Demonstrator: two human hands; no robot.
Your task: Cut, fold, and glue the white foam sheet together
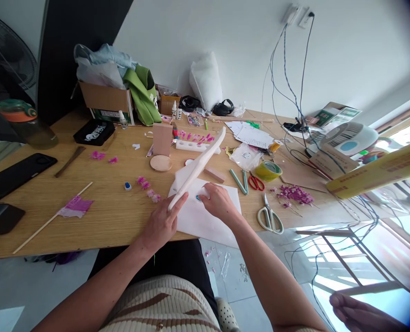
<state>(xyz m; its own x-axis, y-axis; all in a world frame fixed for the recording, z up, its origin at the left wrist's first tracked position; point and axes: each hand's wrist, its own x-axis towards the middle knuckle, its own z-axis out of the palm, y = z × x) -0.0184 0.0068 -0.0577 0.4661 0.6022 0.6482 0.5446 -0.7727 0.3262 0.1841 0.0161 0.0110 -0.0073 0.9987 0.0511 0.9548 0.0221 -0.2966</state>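
My left hand [161,223] is closed on the near end of a long, thin white sheet-like piece [196,171], seen nearly edge-on and tilted up away from me. My right hand [219,200] is closed round a small white thing with a blue ring [199,198], mostly hidden by the fingers. Both hands are over a white paper sheet [225,230] at the table's front edge. To the left lie a small blue-and-white cap [127,186] and pink petals [143,182]. White-handled scissors [270,219] rest to the right.
Red-handled scissors [256,181], yellow tape [268,170] and purple flowers [294,194] lie right. A stick with pink fabric [76,206] lies left. A yellow roll [377,170] juts in at right. Another person's hand [360,313] shows at lower right. A filled box [108,99] stands behind.
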